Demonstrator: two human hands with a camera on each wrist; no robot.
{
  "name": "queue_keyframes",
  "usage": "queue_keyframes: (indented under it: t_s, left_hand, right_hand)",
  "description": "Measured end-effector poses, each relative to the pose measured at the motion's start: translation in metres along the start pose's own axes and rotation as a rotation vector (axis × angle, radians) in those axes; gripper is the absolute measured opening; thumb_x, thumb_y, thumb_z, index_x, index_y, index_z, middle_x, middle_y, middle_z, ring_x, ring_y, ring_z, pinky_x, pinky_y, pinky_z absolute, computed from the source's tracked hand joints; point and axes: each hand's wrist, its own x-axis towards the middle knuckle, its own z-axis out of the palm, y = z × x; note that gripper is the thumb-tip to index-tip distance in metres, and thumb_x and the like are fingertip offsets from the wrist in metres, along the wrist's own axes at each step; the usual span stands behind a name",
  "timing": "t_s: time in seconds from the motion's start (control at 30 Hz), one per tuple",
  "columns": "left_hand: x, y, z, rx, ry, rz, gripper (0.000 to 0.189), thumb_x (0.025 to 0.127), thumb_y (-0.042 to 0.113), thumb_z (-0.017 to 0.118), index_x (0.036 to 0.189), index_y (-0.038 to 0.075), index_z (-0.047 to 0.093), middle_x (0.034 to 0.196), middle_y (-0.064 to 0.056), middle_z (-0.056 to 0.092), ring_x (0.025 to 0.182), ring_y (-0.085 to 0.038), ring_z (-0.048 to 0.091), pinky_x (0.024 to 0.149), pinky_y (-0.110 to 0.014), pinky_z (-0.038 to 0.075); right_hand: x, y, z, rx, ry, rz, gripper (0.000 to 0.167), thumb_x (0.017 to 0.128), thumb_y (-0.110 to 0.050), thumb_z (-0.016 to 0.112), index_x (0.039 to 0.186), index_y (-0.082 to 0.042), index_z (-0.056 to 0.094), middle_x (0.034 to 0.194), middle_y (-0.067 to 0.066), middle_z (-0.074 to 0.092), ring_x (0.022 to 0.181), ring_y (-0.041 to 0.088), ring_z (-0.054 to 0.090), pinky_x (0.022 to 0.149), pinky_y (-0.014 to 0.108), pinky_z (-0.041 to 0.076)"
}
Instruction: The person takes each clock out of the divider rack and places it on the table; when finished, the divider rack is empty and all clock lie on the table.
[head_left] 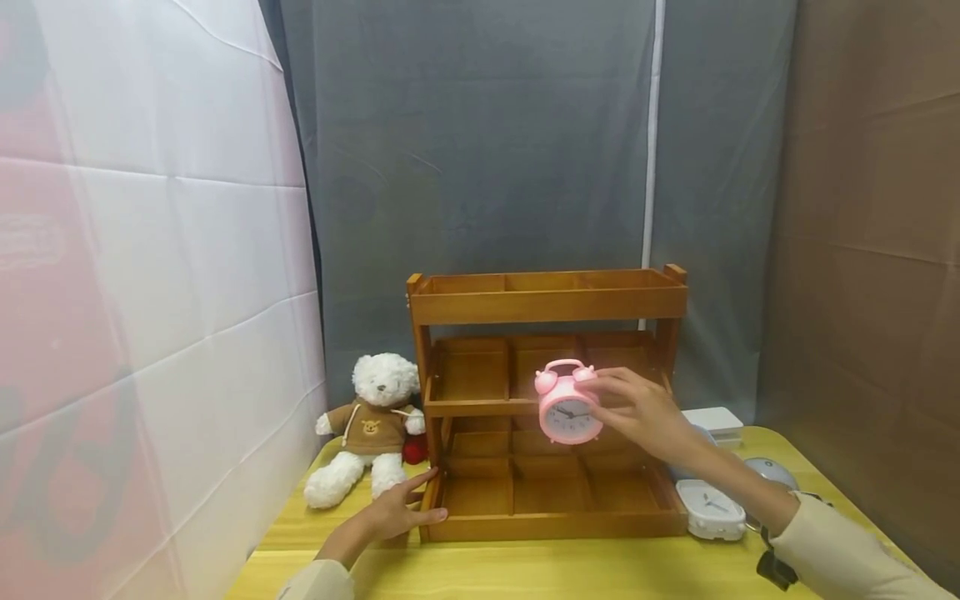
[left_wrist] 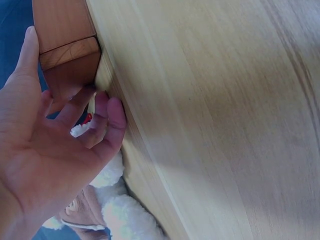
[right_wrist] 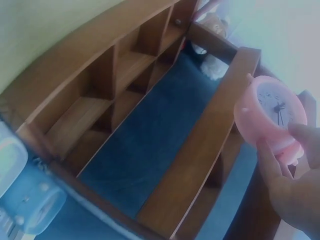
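Note:
My right hand (head_left: 648, 412) pinches a pink twin-bell alarm clock (head_left: 570, 417) by its side, thumb and fingers at the rim near one bell. The clock is upright in the air in front of the middle tier of a brown wooden shelf (head_left: 551, 527). In the right wrist view the clock (right_wrist: 274, 112) shows its white dial, with the thumb at the edge. My left hand (head_left: 386, 512) holds the shelf's lower left front corner between thumb and fingers. Seen from the left wrist, the remaining fingers curl loosely beside that corner (left_wrist: 70, 65).
A white teddy bear (head_left: 371, 429) in a brown hoodie sits left of the shelf, a red object (head_left: 414, 450) beside it. To the right stand a white square clock (head_left: 711, 508), a rounded grey item (head_left: 772, 473) and a white box (head_left: 716, 421). The yellow wood-grain table (head_left: 555, 571) carries everything.

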Motion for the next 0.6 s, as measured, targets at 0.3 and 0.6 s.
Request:
queue_keyframes:
  t_s: [0.3,0.6]
  left_hand:
    - [0.0,0.0,0.0,-0.015,-0.014,0.014,0.088,0.095,0.036,0.079,0.16,0.0,0.033,0.151,-0.042,0.04,0.133,-0.06,0.048,0.101,-0.064,0.05]
    - [0.001,-0.001,0.0,-0.01,-0.016,0.005,0.088,0.095,0.037,0.079,0.161,0.0,0.033,0.15,-0.042,0.042,0.133,-0.059,0.048,0.102,-0.066,0.048]
  right_hand:
    - [-0.033,0.008,-0.026,-0.098,0.012,0.034,0.045,0.084,-0.007,0.087,0.126,-0.018,0.074,0.124,0.0,0.069,0.107,0.021,0.067,0.083,0.034,0.062]
    - [-0.075,0.016,-0.051,-0.022,0.03,0.041,0.045,0.084,0.003,0.084,0.124,-0.015,0.072,0.127,0.007,0.067,0.113,-0.001,0.061,0.079,0.027,0.061]
